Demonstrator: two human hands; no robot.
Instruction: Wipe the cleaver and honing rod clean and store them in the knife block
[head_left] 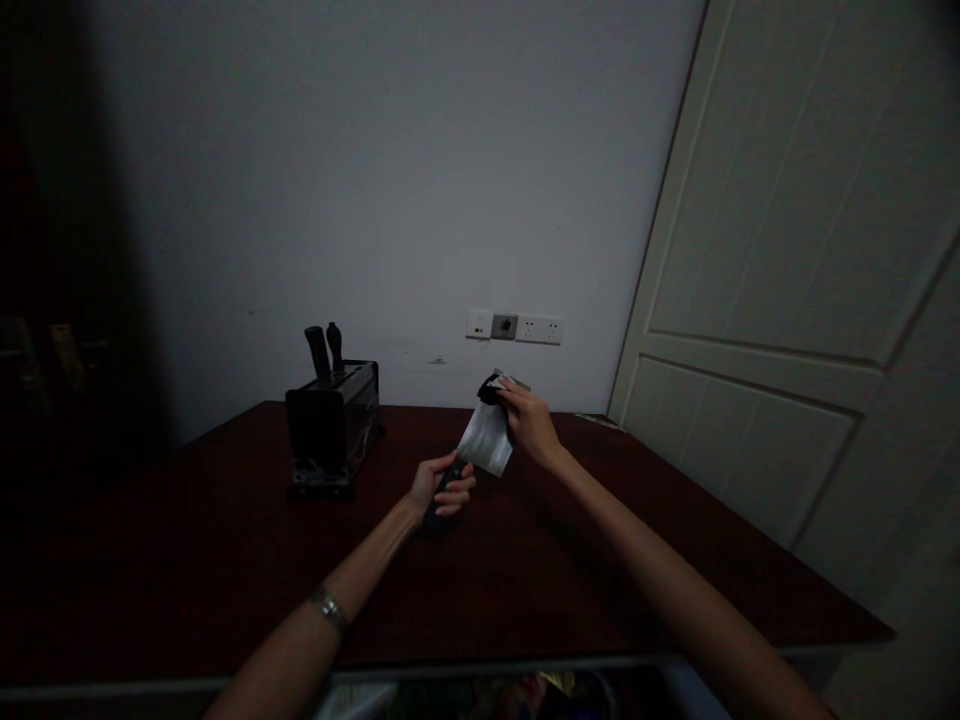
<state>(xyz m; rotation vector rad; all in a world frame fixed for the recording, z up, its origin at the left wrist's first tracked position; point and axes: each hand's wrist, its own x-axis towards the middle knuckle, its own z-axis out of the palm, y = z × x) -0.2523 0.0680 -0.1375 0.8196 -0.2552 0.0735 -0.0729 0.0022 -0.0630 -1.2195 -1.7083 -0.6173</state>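
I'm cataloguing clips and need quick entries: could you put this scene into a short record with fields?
Left hand: gripping the cleaver by its black handle
Right hand: holding a dark cloth at the far end of the blade
Left wrist: metallic band
Table: dark reddish-brown
On table, to the left: black holder, two black handles sticking up
Wall: sockets
Right side: pale panelled door
Light: dim
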